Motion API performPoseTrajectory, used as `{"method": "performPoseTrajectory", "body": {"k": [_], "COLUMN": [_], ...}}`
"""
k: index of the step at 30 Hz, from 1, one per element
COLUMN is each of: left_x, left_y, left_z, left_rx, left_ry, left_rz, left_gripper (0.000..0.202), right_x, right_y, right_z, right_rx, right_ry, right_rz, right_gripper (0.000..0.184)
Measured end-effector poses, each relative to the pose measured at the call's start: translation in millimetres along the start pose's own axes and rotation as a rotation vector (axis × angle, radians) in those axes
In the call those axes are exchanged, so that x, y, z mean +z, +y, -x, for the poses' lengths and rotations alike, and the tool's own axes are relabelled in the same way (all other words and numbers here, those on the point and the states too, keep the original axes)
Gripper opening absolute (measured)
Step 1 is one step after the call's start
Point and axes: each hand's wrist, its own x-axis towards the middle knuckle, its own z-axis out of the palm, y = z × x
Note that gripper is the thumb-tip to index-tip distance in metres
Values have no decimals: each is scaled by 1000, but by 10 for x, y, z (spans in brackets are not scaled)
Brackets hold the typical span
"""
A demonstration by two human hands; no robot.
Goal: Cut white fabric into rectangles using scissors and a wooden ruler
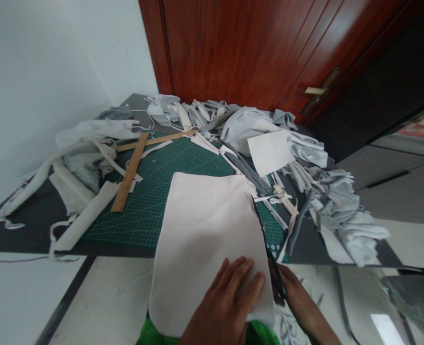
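From the head camera, a big pale cloth point(205, 230) lies in the middle. Its far part rests on a green cutting mat point(150, 196) and its near end hangs over the near edge of the table point(28, 230). The left hand point(226, 304) lies flat on the near right corner of the cloth, with its fingers spread out and pressing down, not gripping. The right hand point(296, 294) is just to the right of it, at the cloth's right edge. Its fingers are curled around dark scissors point(276, 273), and the blades point far along that edge.

On the left of the mat lies a wooden ruler point(130, 173). A second ruler point(158, 140) lies across the far side and meets it at a corner. Grey and white cloth scraps point(320, 196) are heaped to the right and far side, with more on the left. A white sheet point(269, 152) sits on the far heap. Behind is a red-brown door point(248, 48) with a brass handle point(322, 88)
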Motion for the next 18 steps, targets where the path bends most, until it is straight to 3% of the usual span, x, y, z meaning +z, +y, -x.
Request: {"method": "performPoseTrajectory", "body": {"k": [5,10,18], "left_x": [-20,-27,-24], "left_y": [20,28,31], "left_z": [11,-1,9], "left_rx": [-24,-17,-21], "left_ry": [-23,-15,-16], "left_rz": [-3,4,28], "left_gripper": [77,75,77], "right_x": [-63,-43,-42], "right_y": [46,-104,-97], "right_z": [-19,28,28], "right_rx": [-9,-9,1], "right_ry": [77,-6,13], "right_rz": [31,30,20], "right_gripper": [78,89,87]}}
